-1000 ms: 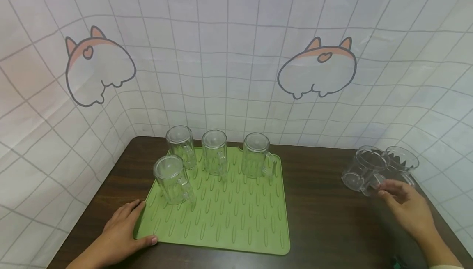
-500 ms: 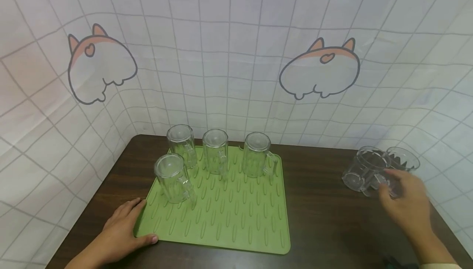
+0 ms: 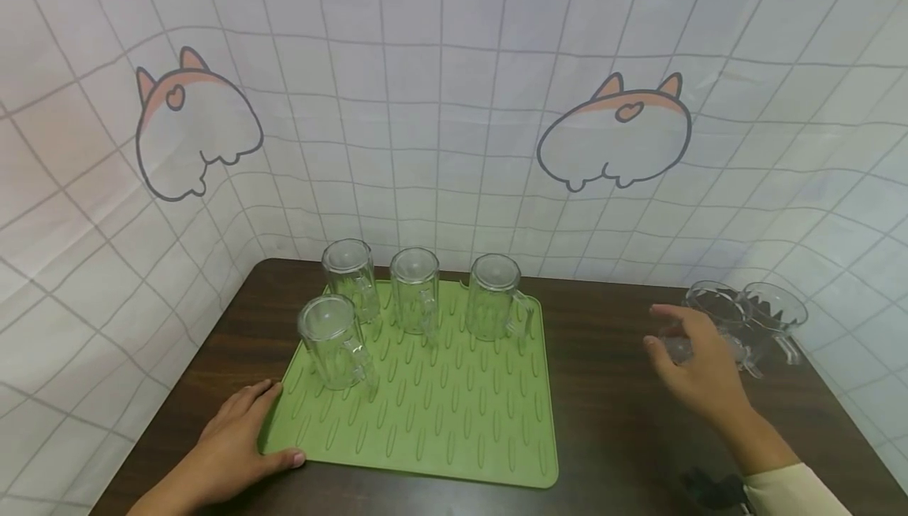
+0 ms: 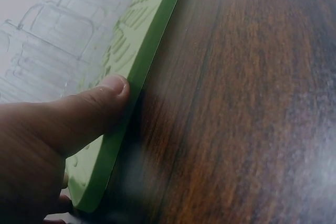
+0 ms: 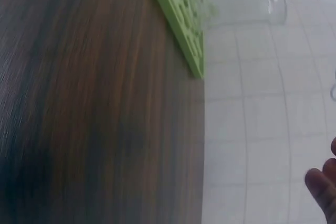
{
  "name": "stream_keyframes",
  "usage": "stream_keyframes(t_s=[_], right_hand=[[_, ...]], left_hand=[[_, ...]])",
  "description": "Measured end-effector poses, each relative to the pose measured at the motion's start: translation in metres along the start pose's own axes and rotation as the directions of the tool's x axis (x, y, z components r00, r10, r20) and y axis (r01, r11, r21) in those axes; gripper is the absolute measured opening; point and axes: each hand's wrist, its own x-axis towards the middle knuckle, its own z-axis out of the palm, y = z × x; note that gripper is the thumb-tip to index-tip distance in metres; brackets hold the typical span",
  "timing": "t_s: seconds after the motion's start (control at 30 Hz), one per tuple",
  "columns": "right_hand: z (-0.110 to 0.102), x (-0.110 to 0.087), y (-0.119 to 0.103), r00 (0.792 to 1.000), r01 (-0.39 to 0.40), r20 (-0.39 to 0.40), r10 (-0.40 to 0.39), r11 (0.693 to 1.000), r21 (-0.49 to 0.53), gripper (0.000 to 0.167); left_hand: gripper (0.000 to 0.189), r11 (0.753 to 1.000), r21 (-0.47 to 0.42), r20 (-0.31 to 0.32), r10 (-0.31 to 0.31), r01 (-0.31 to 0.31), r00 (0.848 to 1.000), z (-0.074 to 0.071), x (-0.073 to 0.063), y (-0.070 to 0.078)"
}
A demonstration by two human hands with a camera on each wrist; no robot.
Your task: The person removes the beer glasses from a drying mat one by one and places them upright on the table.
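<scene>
A green ridged drying mat [image 3: 440, 413] lies on the table. My left hand [image 3: 230, 445] rests at its near left corner, thumb [image 4: 89, 111] on the front edge in the left wrist view. Several clear glass mugs stand on the mat, apparently bottoms up: one nearer the front [image 3: 333, 350], others in a back row, with the rightmost mug [image 3: 493, 303] beside the mat's right side. Held over the table, my right hand [image 3: 702, 366] has its fingers spread and grips nothing. Behind it are clear mugs with open rims, one [image 3: 716, 299] partly hidden, another [image 3: 773, 315] farther right.
The dark wooden table [image 3: 603, 421] runs back to a white grid-patterned curtain [image 3: 440, 146] with cartoon animal prints. Curtain also hangs along the left and right sides. A dark blurred object [image 3: 712, 488] lies near my right sleeve [image 3: 790, 488].
My right hand has left the mugs at the right and moved leftward with nothing in it, uncovering a mug handle there. The left hand has stayed on the mat's corner.
</scene>
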Motion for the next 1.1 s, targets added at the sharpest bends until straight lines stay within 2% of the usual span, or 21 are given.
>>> stream_keyframes(t_s=[0.07, 0.2, 0.3, 0.43, 0.6, 1.1], right_hand=[[0.006, 0.001, -0.006, 0.999, -0.024, 0.049, 0.023, 1.000, 0.002, 0.050], [0.017, 0.005, -0.015, 0.995, -0.011, 0.101, 0.008, 1.000, 0.029, 0.049], [0.027, 0.009, -0.024, 0.991, -0.004, 0.131, -0.007, 0.996, 0.085, 0.047], [0.040, 0.013, -0.037, 0.981, -0.042, 0.193, 0.007, 0.983, 0.179, 0.044], [0.056, 0.018, -0.053, 0.964, -0.081, 0.265, 0.015, 0.968, 0.238, 0.042], [0.097, 0.027, -0.096, 0.932, -0.086, 0.355, -0.071, 0.910, 0.406, 0.036]], left_hand=[[0.121, 1.000, 0.000, -0.005, 0.000, 0.000, 1.000, 0.001, 0.000, 0.000], [0.121, 1.000, 0.000, -0.019, 0.009, -0.009, 1.000, 0.003, -0.001, -0.001], [0.120, 1.000, -0.002, -0.024, 0.015, -0.015, 1.000, 0.004, -0.002, -0.002], [0.120, 1.000, -0.001, -0.020, 0.012, -0.012, 1.000, 0.004, -0.001, -0.003], [0.121, 1.000, -0.003, -0.006, 0.000, 0.000, 1.000, 0.005, -0.001, -0.003], [0.121, 1.000, -0.008, 0.002, -0.005, 0.005, 1.000, 0.003, 0.000, -0.003]])
